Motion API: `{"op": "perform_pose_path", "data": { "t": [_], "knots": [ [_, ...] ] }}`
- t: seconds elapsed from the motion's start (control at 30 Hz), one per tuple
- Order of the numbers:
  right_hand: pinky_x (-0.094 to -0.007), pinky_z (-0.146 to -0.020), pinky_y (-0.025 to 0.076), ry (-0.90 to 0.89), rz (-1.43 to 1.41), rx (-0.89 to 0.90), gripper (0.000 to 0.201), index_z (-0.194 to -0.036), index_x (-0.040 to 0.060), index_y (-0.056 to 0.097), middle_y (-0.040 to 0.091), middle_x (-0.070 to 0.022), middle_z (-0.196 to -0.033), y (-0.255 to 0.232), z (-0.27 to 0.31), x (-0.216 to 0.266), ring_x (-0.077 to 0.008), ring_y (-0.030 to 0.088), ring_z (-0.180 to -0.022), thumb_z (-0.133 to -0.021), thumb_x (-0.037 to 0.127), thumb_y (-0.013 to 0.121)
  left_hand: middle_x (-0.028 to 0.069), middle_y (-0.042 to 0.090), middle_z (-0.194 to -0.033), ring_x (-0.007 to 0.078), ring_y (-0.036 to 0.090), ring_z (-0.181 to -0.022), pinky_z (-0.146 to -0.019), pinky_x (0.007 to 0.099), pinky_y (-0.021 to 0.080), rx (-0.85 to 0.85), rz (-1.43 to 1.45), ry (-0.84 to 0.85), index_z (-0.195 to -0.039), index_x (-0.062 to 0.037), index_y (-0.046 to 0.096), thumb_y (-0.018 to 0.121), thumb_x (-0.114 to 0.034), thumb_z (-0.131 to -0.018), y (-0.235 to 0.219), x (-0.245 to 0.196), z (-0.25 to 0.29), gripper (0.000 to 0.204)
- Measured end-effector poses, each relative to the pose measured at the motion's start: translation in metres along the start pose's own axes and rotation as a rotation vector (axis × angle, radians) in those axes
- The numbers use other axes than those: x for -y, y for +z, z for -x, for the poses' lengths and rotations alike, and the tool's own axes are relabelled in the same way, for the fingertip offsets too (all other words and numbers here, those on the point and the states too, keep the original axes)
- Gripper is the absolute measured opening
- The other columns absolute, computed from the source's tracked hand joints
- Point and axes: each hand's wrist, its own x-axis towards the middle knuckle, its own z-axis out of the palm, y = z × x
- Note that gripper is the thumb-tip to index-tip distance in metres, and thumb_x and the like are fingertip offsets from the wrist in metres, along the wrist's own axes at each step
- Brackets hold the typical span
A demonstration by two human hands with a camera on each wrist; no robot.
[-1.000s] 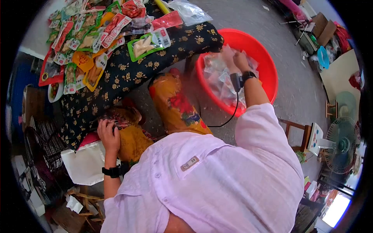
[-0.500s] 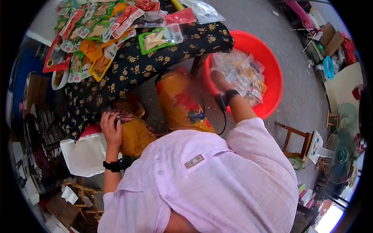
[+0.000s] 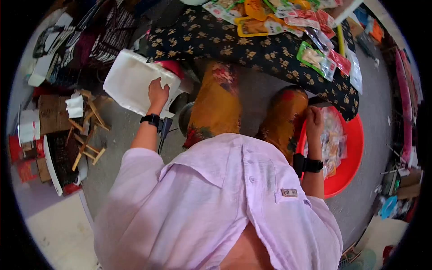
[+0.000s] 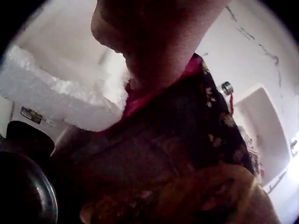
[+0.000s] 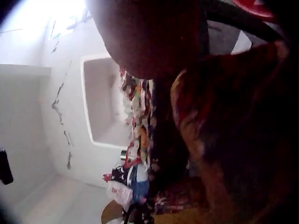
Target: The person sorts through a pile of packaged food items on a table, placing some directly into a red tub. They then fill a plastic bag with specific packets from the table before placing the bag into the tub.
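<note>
Packets (image 3: 333, 144) lie in red basin (image 3: 355, 155), just R of R hand (image 3: 314, 122), nr knee (image 3: 288, 105); can't tell if it grips anything. L hand (image 3: 158, 94), fingers spread, is at white box (image 3: 128, 83), well apart from R. L wrist cam alone shows box's crumbly rim (image 4: 70, 95), prob. foam.

A plain grey floor (image 3: 110, 173) runs beneath a table draped in dark cloth with pale yellow flowers (image 3: 198, 40). At the left, a light-wood frame of thin crossed bars (image 3: 84, 147) stands near a brown cardboard box (image 3: 56, 113). Jagged dark cracks mark the white wall (image 5: 74, 121), whose upper part catches bright white light.
</note>
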Motion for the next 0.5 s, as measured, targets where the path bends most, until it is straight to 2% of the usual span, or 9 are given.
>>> {"op": "perform_pose_path", "data": {
  "t": [0.07, 0.13, 0.17, 0.2, 0.3, 0.4, 0.5],
  "knots": [
    [-0.0283, -0.074, 0.041, -0.135, 0.052, 0.001, 0.015, -0.091, -0.0010, 0.051, 0.055, -0.0109, -0.089, 0.011, -0.002, 0.016, -0.0212, 0.053, -0.082, -0.077, 0.004, 0.049, 0.0165, 0.051, -0.100, 0.0313, 0.044, -0.099, -0.085, 0.0380, 0.035, 0.066, -0.078, -0.143, -0.108, -0.0027, 0.046, 0.056, -0.021, -0.069, 0.003, 0.016, 0.000, 0.044],
    [-0.0299, -0.076, 0.040, -0.307, 0.076, -0.011, 0.015, -0.090, -0.0016, 0.051, 0.054, -0.0135, -0.092, 0.024, -0.007, 0.022, -0.0256, 0.052, -0.086, -0.076, 0.003, 0.049, 0.0177, 0.049, -0.105, 0.0321, 0.044, -0.102, -0.085, 0.0394, 0.036, 0.239, -0.106, -0.286, -0.112, -0.0043, 0.044, 0.054, -0.022, -0.069, 0.007, 0.031, -0.003, 0.048],
    [-0.0327, -0.080, 0.038, -0.330, 0.105, 0.001, 0.017, -0.089, -0.0019, 0.051, 0.053, -0.0163, -0.095, 0.026, -0.007, 0.032, -0.0309, 0.049, -0.092, -0.072, 0.000, 0.051, 0.0181, 0.048, -0.106, 0.0325, 0.044, -0.102, -0.084, 0.0397, 0.037, 0.319, -0.092, -0.332, -0.113, -0.0045, 0.043, 0.053, -0.021, -0.069, 0.010, 0.038, -0.004, 0.048],
    [-0.0334, -0.081, 0.038, -0.358, 0.118, 0.007, 0.017, -0.088, -0.0018, 0.051, 0.053, -0.0162, -0.095, 0.029, -0.009, 0.033, -0.0309, 0.049, -0.093, -0.072, 0.000, 0.051, 0.0185, 0.048, -0.107, 0.0329, 0.044, -0.102, -0.084, 0.0400, 0.037, 0.398, -0.077, -0.375, -0.113, -0.0047, 0.043, 0.052, -0.021, -0.069, 0.013, 0.044, -0.004, 0.048],
    [-0.0357, -0.082, 0.038, -0.432, 0.172, 0.005, 0.016, -0.086, -0.0013, 0.052, 0.053, -0.0159, -0.094, 0.037, -0.010, 0.029, -0.0311, 0.049, -0.093, -0.070, 0.001, 0.052, 0.0196, 0.047, -0.109, 0.0336, 0.045, -0.101, -0.082, 0.0407, 0.038, 0.465, -0.069, -0.391, -0.109, -0.0049, 0.046, 0.050, -0.020, -0.069, 0.022, 0.058, -0.003, 0.042],
    [-0.0378, -0.082, 0.037, -0.478, 0.232, -0.020, 0.015, -0.083, -0.0007, 0.053, 0.054, -0.0151, -0.093, 0.040, -0.012, 0.026, -0.0315, 0.049, -0.092, -0.068, 0.001, 0.052, 0.0201, 0.052, -0.101, 0.0345, 0.048, -0.095, -0.081, 0.0408, 0.039, 0.549, -0.130, -0.369, -0.100, -0.0040, 0.050, 0.048, -0.020, -0.070, 0.016, 0.061, -0.004, 0.034],
    [-0.0383, -0.083, 0.037, -0.465, 0.242, -0.011, 0.014, -0.082, -0.0002, 0.054, 0.054, -0.0143, -0.092, 0.041, -0.013, 0.035, -0.0314, 0.048, -0.093, -0.067, 0.001, 0.052, 0.0205, 0.054, -0.092, 0.0363, 0.051, -0.089, -0.079, 0.0417, 0.040, 0.488, -0.239, -0.242, -0.092, -0.0029, 0.052, 0.048, -0.021, -0.071, 0.022, 0.077, 0.000, 0.028]
  ]
}}
